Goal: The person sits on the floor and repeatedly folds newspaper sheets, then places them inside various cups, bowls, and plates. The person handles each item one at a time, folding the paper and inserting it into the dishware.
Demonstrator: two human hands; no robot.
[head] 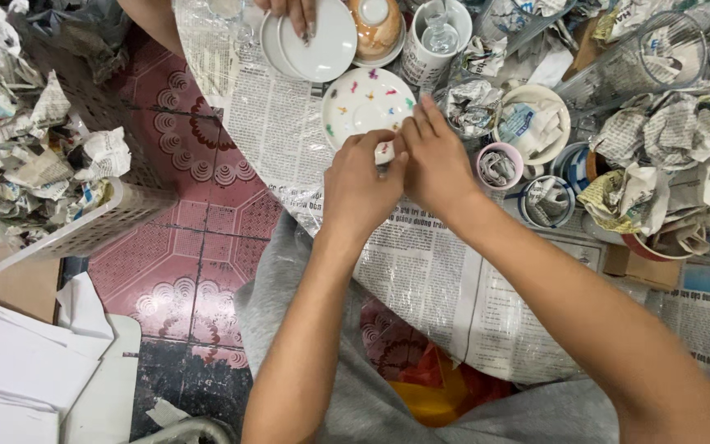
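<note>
Seen from above, two bare forearms are reaching forward over a sheet of newspaper (pixel 421 271) spread across the person's lap and the patterned red tile floor (pixel 199 238). The left hand (pixel 361 182) is curled nearly closed, its fingertips pinching a small white object (pixel 384 153) that is mostly hidden, so its shape and the way it is pointing cannot be told. The right hand (pixel 435 160) is lying just beside it, fingers extended and pressed together, their tips touching the same small object and the near rim of a white saucer (pixel 368 104) scattered with small coloured shapes. That saucer is lying flat on the newspaper just beyond both hands. Both wrists are held straight; the left forearm is rising from the bottom edge, and the right forearm is slanting in from the bottom right corner. Beyond the saucer, another person's hand (pixel 293 11) is resting its fingers on a stack of plain white plates (pixel 312 41) at the far edge of the newspaper. To the right are cups and bowls stuffed with crumpled newspaper, among them a small pink cup (pixel 499 165). At the left a white plastic basket (pixel 67 234) is holding crumpled paper.
</note>
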